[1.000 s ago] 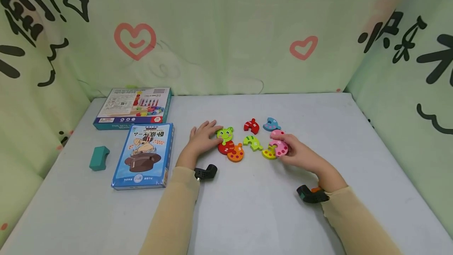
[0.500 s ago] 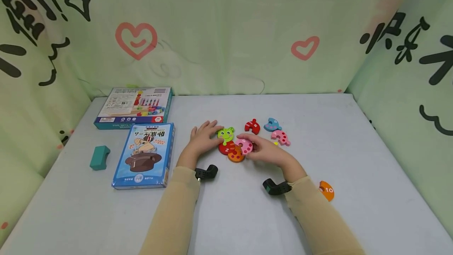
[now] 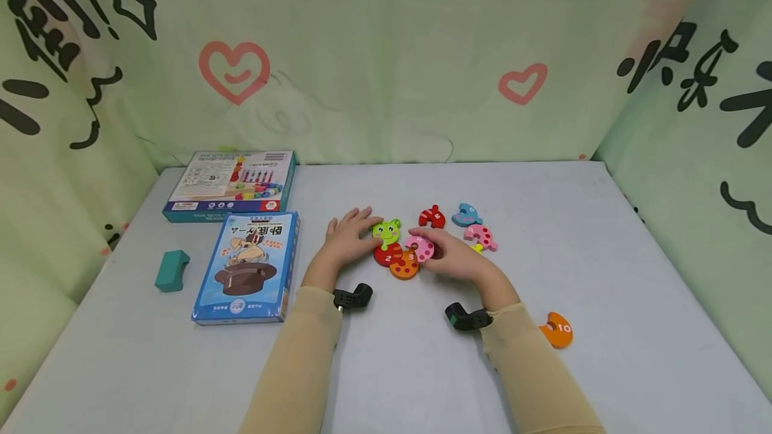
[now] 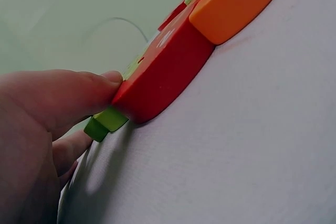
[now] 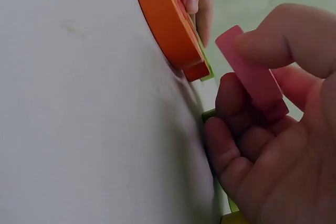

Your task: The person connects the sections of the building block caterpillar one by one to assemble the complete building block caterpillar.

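Note:
My right hand (image 3: 455,256) pinches a pink spotted puzzle piece (image 3: 420,248) between thumb and fingers, close beside the orange piece numbered 3 (image 3: 404,268). In the right wrist view this pink piece (image 5: 249,69) is tilted and raised off the white table. My left hand (image 3: 346,243) lies with fingers spread next to the green caterpillar-head piece (image 3: 386,233). Its thumb touches the edge near the red piece numbered 2 (image 4: 168,72). Head, red and orange pieces lie joined in a curve. A green piece (image 5: 209,114) is mostly hidden under my right hand.
Behind the right hand lie a red piece (image 3: 432,216), a blue piece (image 3: 466,215), another pink piece (image 3: 482,237) and a bit of yellow. An orange piece numbered 10 (image 3: 557,331) is by the right sleeve. Two boxes, one blue (image 3: 246,270), and a teal block (image 3: 171,270) stand left.
The right hand has moved left from the loose pieces, carrying the pink piece to the orange one, then stayed nearly still. The orange 10 came out from behind the arm. The left hand kept its place.

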`<action>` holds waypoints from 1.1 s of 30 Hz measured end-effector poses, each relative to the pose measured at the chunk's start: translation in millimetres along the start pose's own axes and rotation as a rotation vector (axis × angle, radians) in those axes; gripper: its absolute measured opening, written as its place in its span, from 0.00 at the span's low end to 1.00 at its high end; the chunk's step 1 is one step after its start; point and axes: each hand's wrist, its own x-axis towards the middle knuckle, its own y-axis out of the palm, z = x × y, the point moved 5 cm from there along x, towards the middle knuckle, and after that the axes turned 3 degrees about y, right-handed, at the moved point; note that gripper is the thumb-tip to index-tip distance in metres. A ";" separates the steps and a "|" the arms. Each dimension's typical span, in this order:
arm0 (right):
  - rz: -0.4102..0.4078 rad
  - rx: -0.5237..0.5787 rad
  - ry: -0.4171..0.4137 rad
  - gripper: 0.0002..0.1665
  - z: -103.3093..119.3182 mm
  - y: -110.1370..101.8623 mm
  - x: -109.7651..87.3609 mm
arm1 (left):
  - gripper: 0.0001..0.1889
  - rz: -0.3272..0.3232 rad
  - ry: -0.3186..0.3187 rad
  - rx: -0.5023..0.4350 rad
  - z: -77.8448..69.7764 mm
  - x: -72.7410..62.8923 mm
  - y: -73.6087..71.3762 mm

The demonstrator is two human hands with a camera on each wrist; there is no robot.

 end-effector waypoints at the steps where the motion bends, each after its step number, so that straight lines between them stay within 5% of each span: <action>1: -0.005 -0.013 0.007 0.37 -1.0 -0.6 0.6 | 0.27 0.000 0.000 -0.001 0.0 -0.2 0.0; 33: 0.056 -0.083 -0.041 0.33 1.7 3.2 11.6 | 0.27 0.002 -0.004 0.001 -0.8 -1.1 0.2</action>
